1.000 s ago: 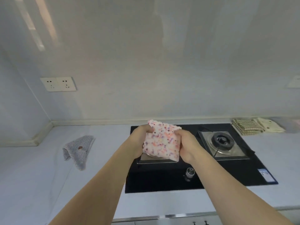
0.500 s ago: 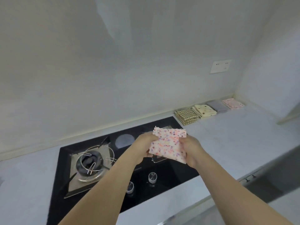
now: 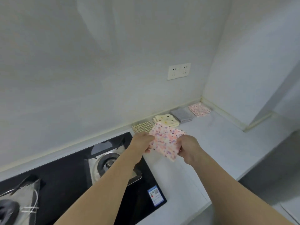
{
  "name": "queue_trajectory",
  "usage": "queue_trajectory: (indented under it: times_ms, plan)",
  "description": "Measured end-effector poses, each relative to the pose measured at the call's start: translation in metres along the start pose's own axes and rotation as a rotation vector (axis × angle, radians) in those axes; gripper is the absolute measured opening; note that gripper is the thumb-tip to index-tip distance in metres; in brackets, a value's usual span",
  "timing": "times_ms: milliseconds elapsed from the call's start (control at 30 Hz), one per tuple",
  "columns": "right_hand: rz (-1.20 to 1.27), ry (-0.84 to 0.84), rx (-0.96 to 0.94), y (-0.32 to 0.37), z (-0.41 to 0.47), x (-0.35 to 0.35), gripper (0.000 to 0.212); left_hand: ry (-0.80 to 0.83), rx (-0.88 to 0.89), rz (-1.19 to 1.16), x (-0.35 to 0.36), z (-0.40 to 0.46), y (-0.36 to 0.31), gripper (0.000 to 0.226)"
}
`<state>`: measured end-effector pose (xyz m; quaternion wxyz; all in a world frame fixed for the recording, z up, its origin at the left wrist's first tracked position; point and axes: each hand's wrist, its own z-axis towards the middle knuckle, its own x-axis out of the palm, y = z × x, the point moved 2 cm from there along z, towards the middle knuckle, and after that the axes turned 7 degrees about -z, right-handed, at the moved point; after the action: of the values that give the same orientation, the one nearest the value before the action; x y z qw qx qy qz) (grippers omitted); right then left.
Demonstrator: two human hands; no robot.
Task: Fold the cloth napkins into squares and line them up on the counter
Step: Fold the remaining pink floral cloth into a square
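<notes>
**Folded floral napkin, held above the table by both hands**

Item: pink floral napkin [image 3: 165, 142], folded to a near-square, being held in the air between the hob and the napkin row. It is sitting diamond-wise, one corner pointing away toward the wall and the opposite corner pointing down toward the person; its slightly longer axis is running from upper left to lower right.

Grip: the left hand [image 3: 142, 141] is pinching the napkin's left edge with curled fingers; the right hand [image 3: 189, 147] is gripping its right edge, fingers likewise curled round the cloth.

Row: four folded napkins are lying along the wall edge of the table [image 3: 211, 143], running rightward into the corner: checked napkin [image 3: 142, 126], cream dotted napkin [image 3: 167, 120], grey napkin [image 3: 182, 114], pink patterned napkin [image 3: 199, 109]. Neighbours are touching or nearly so.

Surface and room: pale grey table; black glass hob [image 3: 68, 179] with a burner [image 3: 108, 164] at left; white wall carrying a double socket [image 3: 179, 71].
</notes>
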<state>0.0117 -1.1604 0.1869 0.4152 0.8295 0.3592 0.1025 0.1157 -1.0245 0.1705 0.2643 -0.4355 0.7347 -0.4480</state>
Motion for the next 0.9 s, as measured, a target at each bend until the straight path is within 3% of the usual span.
queue_trajectory:
  times_ms: [167, 367, 567, 900]
  plan:
    - [0.154, 0.019, -0.079, 0.038, 0.068, -0.062, 0.014, 0.007, 0.003, 0.006, 0.079, 0.078, -0.036, 0.015]
    - [0.138, -0.039, 0.024, 0.086, 0.211, -0.122, 0.028, -0.037, 0.098, 0.17, 0.191, 0.194, -0.06, 0.013]
    - [0.149, -0.022, 0.083, 0.125, 0.338, -0.174, 0.023, -0.076, 0.113, 0.304, 0.285, 0.319, -0.074, 0.012]
    - [0.196, -0.055, 0.106, 0.151, 0.485, -0.197, 0.028, -0.057, 0.229, 0.455, 0.365, 0.462, -0.087, 0.011]
